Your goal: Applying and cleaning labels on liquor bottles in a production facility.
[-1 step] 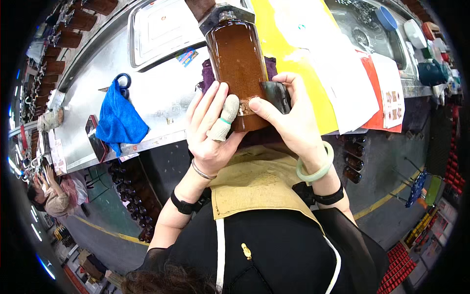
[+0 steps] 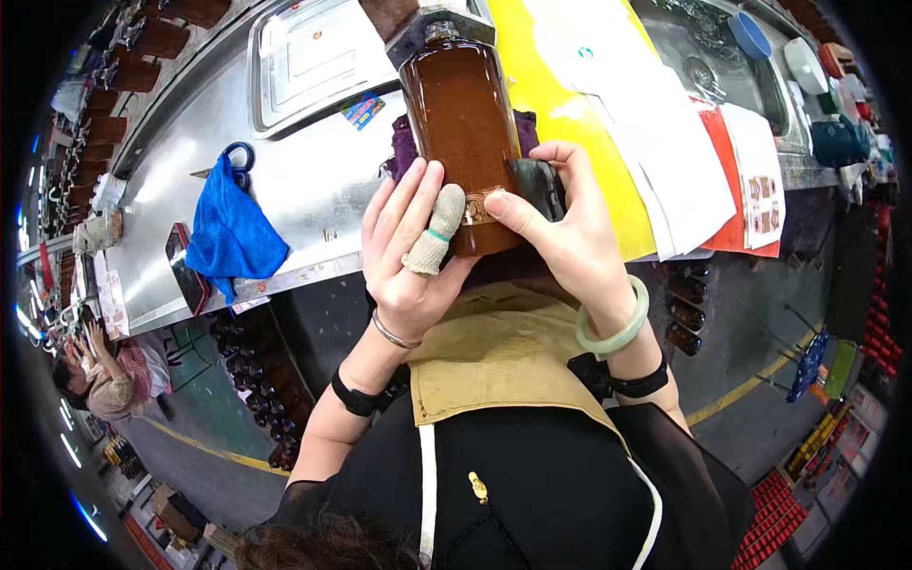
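Note:
A brown glass bottle (image 2: 463,109) lies in front of me, its base toward me and its neck on a dark angular block (image 2: 446,36). My left hand (image 2: 408,252) steadies the lower left side of the bottle. Its fingers are fairly straight, and a pale cloth finger cover (image 2: 442,218) rests against the glass; the thumb is mostly hidden. A dark, flat, polished scraper-like piece (image 2: 539,188) is in my right hand (image 2: 575,223), against the bottle's right side. The right thumb presses near a small gold-coloured mark low on the bottle.
Purple cloth (image 2: 404,142) lies under the bottle on the metal table (image 2: 323,180). To the left are a blue cloth (image 2: 233,233), scissors (image 2: 242,157) and a metal tray (image 2: 261,95). Yellow and white sheets (image 2: 655,161) spread right, before a sink (image 2: 779,104). Another person (image 2: 114,380) is far left.

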A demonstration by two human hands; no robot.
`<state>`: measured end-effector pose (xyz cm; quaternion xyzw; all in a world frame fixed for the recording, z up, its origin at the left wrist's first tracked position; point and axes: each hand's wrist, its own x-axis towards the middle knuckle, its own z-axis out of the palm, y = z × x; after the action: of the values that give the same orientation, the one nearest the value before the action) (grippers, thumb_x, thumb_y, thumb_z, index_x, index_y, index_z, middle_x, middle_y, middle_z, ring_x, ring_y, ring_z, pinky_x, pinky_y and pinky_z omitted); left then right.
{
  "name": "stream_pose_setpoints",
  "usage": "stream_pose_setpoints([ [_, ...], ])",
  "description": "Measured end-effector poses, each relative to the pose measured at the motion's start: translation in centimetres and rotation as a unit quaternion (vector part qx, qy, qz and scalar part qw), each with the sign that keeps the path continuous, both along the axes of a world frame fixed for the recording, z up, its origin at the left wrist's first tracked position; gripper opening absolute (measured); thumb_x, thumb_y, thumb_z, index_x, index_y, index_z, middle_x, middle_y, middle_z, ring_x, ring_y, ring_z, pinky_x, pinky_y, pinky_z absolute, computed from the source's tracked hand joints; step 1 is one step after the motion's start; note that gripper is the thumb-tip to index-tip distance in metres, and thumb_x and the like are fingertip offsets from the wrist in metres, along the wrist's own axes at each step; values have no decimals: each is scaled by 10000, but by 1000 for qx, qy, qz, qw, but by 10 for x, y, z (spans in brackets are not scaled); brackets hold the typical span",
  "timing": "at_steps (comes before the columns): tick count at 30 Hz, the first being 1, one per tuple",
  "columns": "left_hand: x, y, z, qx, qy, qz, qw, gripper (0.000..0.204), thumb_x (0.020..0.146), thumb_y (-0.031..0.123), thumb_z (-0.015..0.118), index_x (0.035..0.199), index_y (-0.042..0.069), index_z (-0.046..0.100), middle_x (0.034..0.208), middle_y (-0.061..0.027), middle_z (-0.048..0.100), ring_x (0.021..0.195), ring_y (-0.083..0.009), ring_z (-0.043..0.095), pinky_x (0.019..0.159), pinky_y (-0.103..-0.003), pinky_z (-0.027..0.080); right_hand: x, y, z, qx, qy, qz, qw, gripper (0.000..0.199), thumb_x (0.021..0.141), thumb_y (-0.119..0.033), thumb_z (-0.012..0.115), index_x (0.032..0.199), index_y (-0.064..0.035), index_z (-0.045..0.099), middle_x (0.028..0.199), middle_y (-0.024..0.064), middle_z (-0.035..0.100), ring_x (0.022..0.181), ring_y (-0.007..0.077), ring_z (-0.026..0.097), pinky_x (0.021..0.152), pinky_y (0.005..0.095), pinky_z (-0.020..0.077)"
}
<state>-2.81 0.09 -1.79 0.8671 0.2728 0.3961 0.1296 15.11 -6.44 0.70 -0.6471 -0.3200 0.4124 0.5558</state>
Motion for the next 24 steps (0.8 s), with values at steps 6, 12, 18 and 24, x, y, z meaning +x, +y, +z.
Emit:
stream_pose_setpoints([
  [6, 1, -1, -1, -1, 3, 4, 1000, 621, 715, 115, 893, 1310, 37, 734, 1432, -186, 668, 1358, -368, 619, 1158, -516, 443, 7, -2, -3, -7, 4, 17, 1000, 602, 834, -259, 916, 1237, -6, 547, 1093, 100, 627, 1019, 165, 597, 923, 319, 507],
  [12, 2, 5, -3, -2, -7, -6, 1000, 650, 695, 27, 863, 1328, 34, 721, 1434, -210, 659, 1360, -398, 611, 1150, -525, 460, 11, -3, -2, 50, 25, -4, 998, 568, 876, -199, 891, 1267, -6, 527, 1125, 83, 617, 1041, 160, 593, 952, 314, 502],
  [18, 2, 3, -8, 1, 3, -10, 1000, 639, 664, 32, 823, 1298, 66, 745, 1474, -192, 631, 1391, -413, 573, 1144, -555, 457, 5, -4, -2, 11, -27, 6, 1000, 567, 889, -221, 889, 1269, -7, 526, 1114, 74, 609, 1039, 160, 592, 943, 305, 498],
  [24, 9, -5, 3, 15, 76, 28, 997, 433, 936, 122, 616, 1304, 291, 771, 1537, -171, 582, 1400, -380, 544, 1174, -533, 412, 14, -7, -1, 24, 85, 0, 996, 432, 982, -177, 792, 1287, -14, 534, 1149, 53, 609, 1047, 117, 570, 950, 275, 479],
])
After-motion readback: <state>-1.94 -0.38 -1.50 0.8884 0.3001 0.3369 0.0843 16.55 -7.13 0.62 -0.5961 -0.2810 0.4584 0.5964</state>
